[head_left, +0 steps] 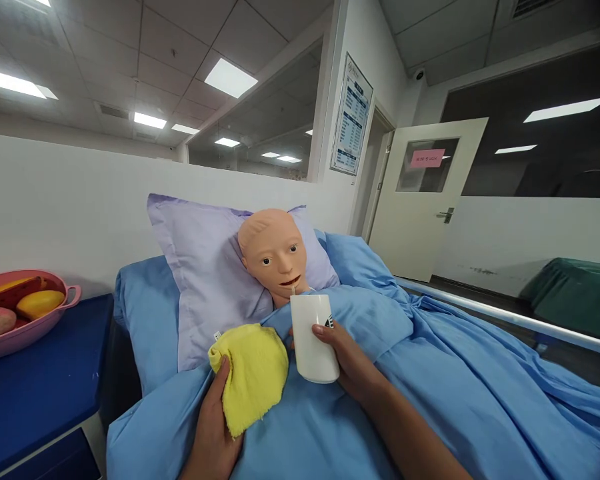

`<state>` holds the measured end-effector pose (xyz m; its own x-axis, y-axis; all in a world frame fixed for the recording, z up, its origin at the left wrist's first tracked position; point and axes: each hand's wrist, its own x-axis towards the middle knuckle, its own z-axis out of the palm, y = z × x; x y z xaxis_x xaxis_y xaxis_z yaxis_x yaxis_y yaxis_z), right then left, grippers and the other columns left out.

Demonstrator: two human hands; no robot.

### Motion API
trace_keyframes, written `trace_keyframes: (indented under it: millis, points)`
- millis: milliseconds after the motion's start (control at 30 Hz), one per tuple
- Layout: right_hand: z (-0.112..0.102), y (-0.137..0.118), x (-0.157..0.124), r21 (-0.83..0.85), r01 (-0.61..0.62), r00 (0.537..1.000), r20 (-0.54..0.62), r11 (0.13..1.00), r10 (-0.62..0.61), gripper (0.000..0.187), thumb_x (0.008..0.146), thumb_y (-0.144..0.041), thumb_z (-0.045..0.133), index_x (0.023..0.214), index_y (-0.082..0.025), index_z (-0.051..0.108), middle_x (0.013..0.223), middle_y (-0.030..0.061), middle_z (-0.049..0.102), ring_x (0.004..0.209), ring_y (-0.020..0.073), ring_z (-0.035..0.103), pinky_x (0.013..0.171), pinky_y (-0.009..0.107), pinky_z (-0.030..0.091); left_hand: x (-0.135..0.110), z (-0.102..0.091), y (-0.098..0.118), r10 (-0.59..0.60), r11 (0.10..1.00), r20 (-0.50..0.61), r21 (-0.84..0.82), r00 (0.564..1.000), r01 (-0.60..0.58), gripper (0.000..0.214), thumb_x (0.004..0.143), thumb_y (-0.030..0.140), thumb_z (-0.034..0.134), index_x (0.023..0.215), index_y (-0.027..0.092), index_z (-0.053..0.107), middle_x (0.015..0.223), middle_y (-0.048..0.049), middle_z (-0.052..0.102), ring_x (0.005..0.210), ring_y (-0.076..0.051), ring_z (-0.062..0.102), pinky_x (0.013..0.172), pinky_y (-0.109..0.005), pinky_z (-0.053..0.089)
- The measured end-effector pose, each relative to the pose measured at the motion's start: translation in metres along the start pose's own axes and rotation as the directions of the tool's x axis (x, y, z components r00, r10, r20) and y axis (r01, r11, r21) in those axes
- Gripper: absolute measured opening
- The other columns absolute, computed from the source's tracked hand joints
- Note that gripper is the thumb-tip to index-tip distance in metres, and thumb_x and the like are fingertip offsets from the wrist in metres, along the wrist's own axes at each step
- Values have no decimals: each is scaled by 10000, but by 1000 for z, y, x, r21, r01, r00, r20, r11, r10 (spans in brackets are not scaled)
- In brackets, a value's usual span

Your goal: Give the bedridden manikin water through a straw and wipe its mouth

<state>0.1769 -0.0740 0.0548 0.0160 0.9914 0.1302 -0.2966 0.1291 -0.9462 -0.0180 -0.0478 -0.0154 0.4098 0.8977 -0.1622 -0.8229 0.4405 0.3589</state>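
Observation:
A bald training manikin [273,250] lies in a bed with its head on a lilac pillow [205,280] and its mouth partly open. My right hand [347,357] is wrapped round a white mug [313,347], held upright just below the manikin's chin. From the mug's rim a thin straw [293,291] reaches up to the manikin's lower lip. In my left hand [217,413] is a yellow cloth [253,373], gripped at its left edge with the thumb on top. The cloth hangs over the blue quilt [380,327], to the left of the mug.
Left of the bed stands a blue-topped cabinet [45,387] bearing a pink basin [35,333] with several fruit-like items. Along the bed's right side runs a pale rail [510,317]. An open door [425,200] is at the back right, with a green-covered item [580,297] near it.

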Motion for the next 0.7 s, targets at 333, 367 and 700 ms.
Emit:
trace_keyframes:
  millis: [333,367,700]
  points:
    - [4,6,-4,-61,6,1000,-11,998,-7,463,757,-454,699,1105,-166,601,986,95,706,816,226,657,674,323,507,2,-8,0,18,1000,61,-22,998,-17,492,929,298,528,1397,163,462,1223,-122,648,1217,-273,537,1130,-407,341]
    - [4,6,-5,-63,10,1000,-11,998,-11,460,759,-454,695,1107,-168,602,984,93,706,817,225,655,680,326,508,2,-8,0,14,1000,59,-25,998,-13,493,931,301,525,1400,165,458,1220,-121,650,1214,-273,539,1128,-408,345]
    - [5,5,-5,-70,-25,998,-55,997,21,502,720,-473,729,1099,-168,611,991,105,718,917,272,660,669,327,504,-3,-4,0,-2,1000,21,-20,1000,2,466,924,273,539,1373,158,493,1191,-121,669,1190,-283,559,1117,-422,370]
